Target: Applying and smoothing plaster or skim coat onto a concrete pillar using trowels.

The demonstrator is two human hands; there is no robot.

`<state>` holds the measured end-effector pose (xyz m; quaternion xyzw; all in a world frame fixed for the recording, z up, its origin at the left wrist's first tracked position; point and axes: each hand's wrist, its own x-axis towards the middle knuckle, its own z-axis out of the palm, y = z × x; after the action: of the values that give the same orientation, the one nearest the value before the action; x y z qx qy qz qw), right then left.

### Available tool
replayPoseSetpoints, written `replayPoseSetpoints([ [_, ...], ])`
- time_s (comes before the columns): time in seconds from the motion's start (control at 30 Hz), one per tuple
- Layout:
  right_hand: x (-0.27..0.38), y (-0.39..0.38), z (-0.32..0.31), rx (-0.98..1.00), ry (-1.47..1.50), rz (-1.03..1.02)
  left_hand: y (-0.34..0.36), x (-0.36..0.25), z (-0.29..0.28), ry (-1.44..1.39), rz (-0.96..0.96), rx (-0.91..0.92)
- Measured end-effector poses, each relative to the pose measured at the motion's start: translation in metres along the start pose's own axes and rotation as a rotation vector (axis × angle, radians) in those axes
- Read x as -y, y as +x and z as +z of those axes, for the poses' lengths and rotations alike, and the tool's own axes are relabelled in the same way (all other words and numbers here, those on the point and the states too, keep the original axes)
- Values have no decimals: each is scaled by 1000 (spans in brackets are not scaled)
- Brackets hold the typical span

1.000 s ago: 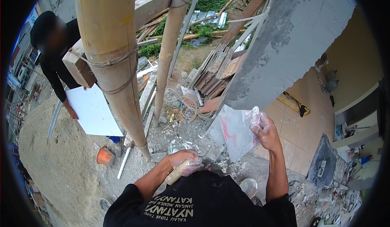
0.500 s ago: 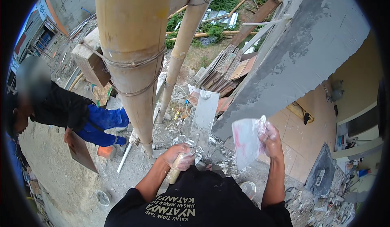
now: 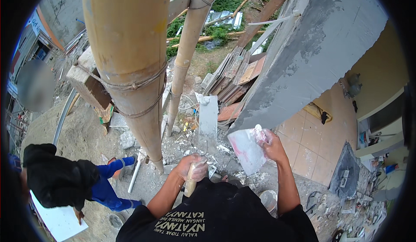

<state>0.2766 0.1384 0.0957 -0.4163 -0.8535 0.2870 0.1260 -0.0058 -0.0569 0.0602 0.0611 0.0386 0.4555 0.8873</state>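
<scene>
My left hand (image 3: 193, 166) is closed round a hand tool with a pale wooden handle (image 3: 190, 186), which points back toward my chest. Its working end is mostly hidden beyond my fingers. In my right hand (image 3: 271, 144) is a flat pale board (image 3: 248, 153) with pinkish stains, gripped at its right edge and tilted. White paste sticks to the board's upper corner and to the fingers of both hands. The grey plastered wall (image 3: 294, 73) rises just beyond the board.
Thick bamboo poles (image 3: 130, 60) tied with wire stand ahead on the left. A co-worker in black and blue (image 3: 60, 177) bends at lower left, one hand on a white panel (image 3: 60, 218). Stacked tiles (image 3: 229, 75), a bucket (image 3: 268, 200) and rubble lie about.
My right hand and the board have shifted left and slightly down, the board turning. My left hand keeps its grip. The co-worker has moved nearer and lower; a white panel now shows there.
</scene>
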Motion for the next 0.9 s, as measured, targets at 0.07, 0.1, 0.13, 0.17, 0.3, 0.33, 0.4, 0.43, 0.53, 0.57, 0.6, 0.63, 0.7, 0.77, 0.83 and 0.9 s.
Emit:
replayPoseSetpoints([
  [0.07, -6, -5, 12, -125, 1028, 208, 17, -10, 23, 327, 207, -405],
  [0.1, 25, -7, 8, -105, 1323, 322, 21, -11, 24, 404, 278, -460],
  [0.13, 26, -8, 11, -118, 1322, 319, 30, -13, 25, 410, 271, -452],
  [0.17, 25, -10, 15, 127, 1625, 282, 39, -13, 25, 598, 333, -569],
  [0.3, 48, -16, 33, 393, 2124, 337, 72, -28, 37, 968, 463, -749],
  [0.33, 54, -18, 35, 441, 2288, 425, 81, -30, 43, 1128, 570, -760],
  [0.4, 50, -30, 51, 375, 2178, 460, 94, -28, 56, 1154, 588, -737],
  [0.43, 34, -36, 64, 296, 2098, 483, 103, -27, 56, 1099, 669, -693],
  [0.53, 64, -33, 78, 427, 1863, 606, 96, -42, 52, 1134, 715, -658],
  [0.57, 73, -35, 80, 442, 1829, 646, 94, -46, 53, 1144, 650, -659],
  [0.6, 54, -41, 106, 536, 2076, 604, 92, -45, 51, 1151, 577, -666],
  [0.63, 52, -43, 113, 547, 2028, 645, 93, -44, 46, 1072, 596, -643],
  [0.7, 72, -50, 93, 403, 1966, 600, 98, -45, 42, 1003, 624, -603],
  [0.77, 50, -59, 102, 502, 1991, 376, 102, -44, 53, 976, 639, -585],
  [0.83, 42, -64, 109, 395, 1938, 229, 104, -52, 39, 885, 624, -541],
  [0.9, 32, -68, 111, 227, 1901, 33, 110, -63, 14, 808, 659, -524],
])
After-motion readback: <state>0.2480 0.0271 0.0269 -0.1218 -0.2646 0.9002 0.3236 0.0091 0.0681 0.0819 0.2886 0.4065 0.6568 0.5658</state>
